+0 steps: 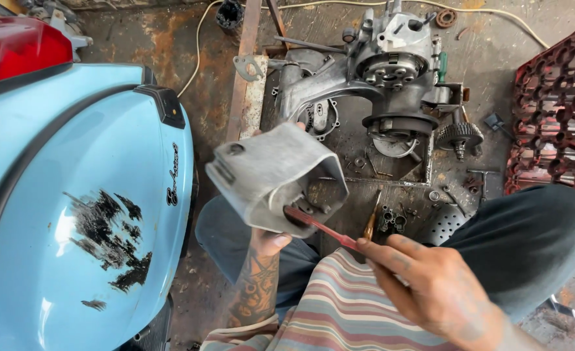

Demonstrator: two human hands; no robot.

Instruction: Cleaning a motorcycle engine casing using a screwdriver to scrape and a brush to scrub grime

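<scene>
Scraping a grey metal engine cover (pixel 271 175)

Left hand (pixel 268 242) grips its lower edge; right hand (pixel 430 286) pinches a red-handled scraper (pixel 320 226). The cover looks stiff, light, sharp-edged.

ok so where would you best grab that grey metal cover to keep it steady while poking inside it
Probably by its lower edge from underneath, as the left hand does now. The grey metal cover is a bent, hollow shell with its open side facing the right hand. A grip from below on the near wall leaves that opening free for the thin red tool and keeps fingers clear of it.
</scene>
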